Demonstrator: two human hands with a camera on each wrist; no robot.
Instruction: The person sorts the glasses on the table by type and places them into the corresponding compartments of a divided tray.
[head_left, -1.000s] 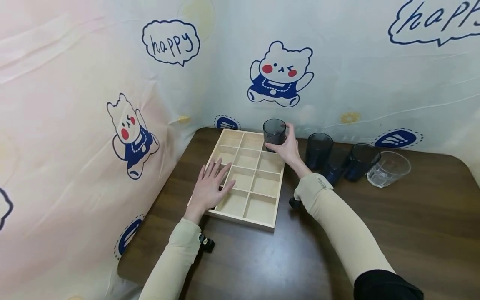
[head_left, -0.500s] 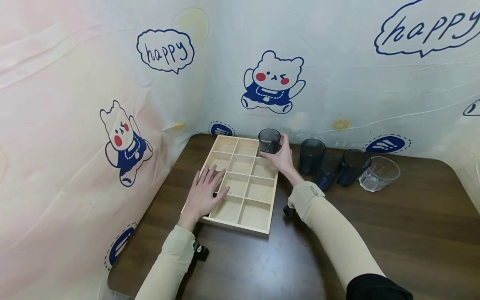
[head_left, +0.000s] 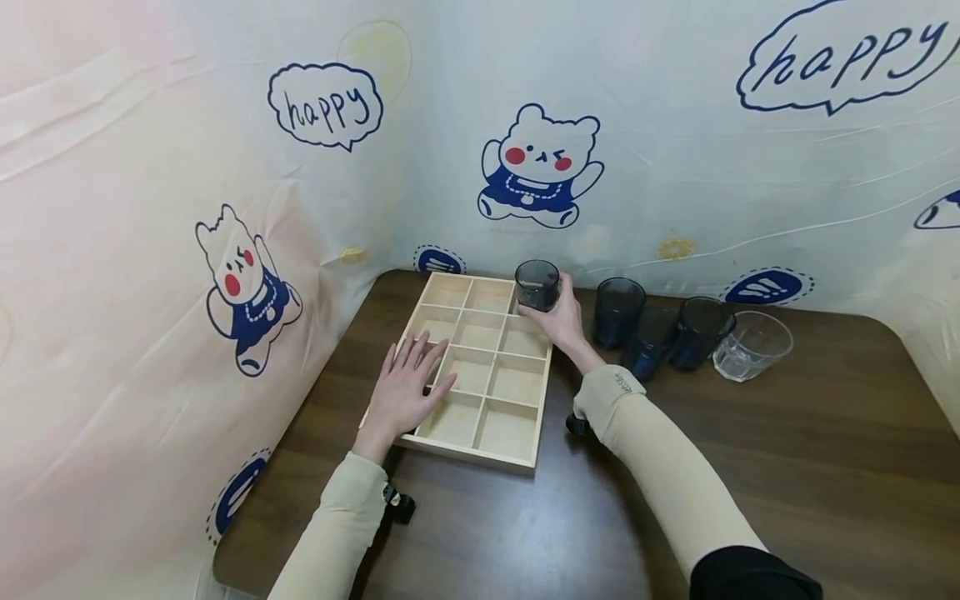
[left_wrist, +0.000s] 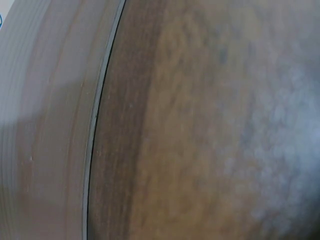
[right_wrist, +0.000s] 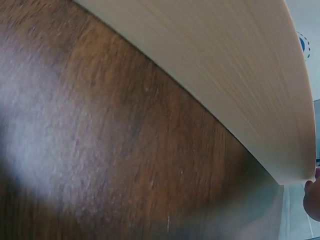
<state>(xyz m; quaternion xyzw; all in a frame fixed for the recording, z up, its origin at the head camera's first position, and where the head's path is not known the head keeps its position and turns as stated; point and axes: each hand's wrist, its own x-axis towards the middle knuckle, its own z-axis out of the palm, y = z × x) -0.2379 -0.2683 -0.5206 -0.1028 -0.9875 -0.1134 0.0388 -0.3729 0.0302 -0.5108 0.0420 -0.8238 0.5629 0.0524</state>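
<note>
In the head view, my right hand [head_left: 564, 323] grips a dark tinted drinking glass [head_left: 537, 283] between thumb and fingers. That glass stands upright at the far right compartment of a divided wooden tray [head_left: 468, 455]; its base is hidden. My left hand [head_left: 405, 392] lies over the tray's left side, fingers straight and spread. The left wrist view is filled by the tray's side wall [left_wrist: 50, 125] and the tabletop. Along the right wrist view runs another tray wall [right_wrist: 210, 65], with a bit of finger [right_wrist: 313, 201] at the right edge.
Right of the tray stand several more tumblers: a dark glass [head_left: 618, 312], a second dark glass [head_left: 649, 346], a third dark glass [head_left: 702, 333] and a clear glass [head_left: 752, 346]. A printed cloth [head_left: 660, 183] hangs behind the brown table [head_left: 555, 533].
The dark glass has gone down a little into the tray's far right compartment with my right hand still on it. The head view has tilted and shifted slightly. My left hand keeps its place.
</note>
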